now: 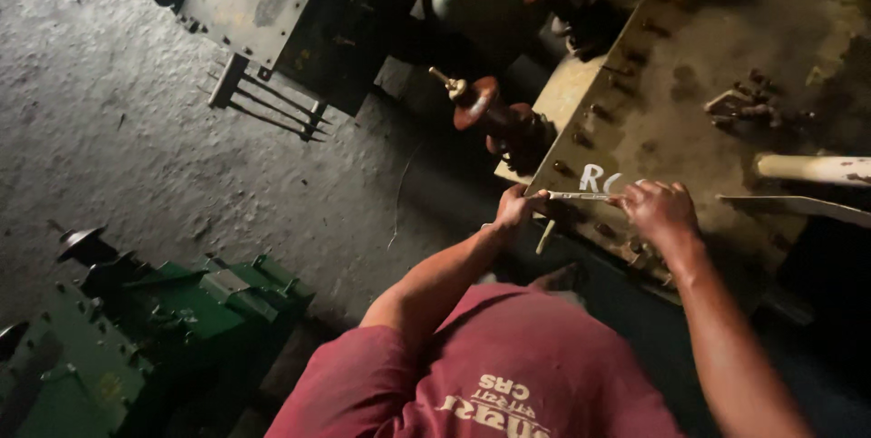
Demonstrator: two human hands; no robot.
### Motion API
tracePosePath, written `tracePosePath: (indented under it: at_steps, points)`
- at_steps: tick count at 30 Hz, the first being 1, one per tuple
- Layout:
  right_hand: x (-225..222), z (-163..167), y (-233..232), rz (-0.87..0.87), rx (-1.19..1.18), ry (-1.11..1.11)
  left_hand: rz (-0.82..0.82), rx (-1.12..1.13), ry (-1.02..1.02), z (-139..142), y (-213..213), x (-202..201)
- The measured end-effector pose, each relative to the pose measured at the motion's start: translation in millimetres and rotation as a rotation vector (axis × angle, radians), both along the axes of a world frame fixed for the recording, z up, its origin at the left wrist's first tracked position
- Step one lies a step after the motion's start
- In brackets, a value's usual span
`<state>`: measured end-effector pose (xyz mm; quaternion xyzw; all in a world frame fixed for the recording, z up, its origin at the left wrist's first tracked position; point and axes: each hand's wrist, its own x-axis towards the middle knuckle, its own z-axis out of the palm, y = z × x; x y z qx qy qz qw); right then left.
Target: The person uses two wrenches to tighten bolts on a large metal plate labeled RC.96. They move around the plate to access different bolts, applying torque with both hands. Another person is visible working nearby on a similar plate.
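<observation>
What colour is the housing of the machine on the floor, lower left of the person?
Green: the machine housing on the floor has a painted green metal casing, seen in the head view.

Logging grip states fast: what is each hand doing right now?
Left hand: closed on one end of the slim silver metal tool.
Right hand: closed on its other end, over the dusty grey metal lid.

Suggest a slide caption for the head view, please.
Both hands, left hand and right hand, grip a slim wrench at a grimy bolted lid.
</observation>
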<state>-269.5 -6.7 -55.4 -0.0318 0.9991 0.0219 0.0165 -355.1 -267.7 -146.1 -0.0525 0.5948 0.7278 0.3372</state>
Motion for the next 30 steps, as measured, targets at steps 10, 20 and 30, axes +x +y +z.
tracePosePath:
  at_steps: [10, 20, 30]
  points:
    - [0.9, -1.0, -10.2, -0.117, 0.016, 0.005, -0.024, -0.119, 0.031, 15.6, -0.7, -0.9]
    - [69.4, -33.2, -71.9, -0.411, -0.038, 0.168, 0.0, 0.188, -0.085, 8.9, -0.8, -0.1]
    - [73.4, -12.4, -56.7, -0.461, -0.227, -0.271, -0.211, 0.016, 0.088, -3.9, -7.1, -14.4]
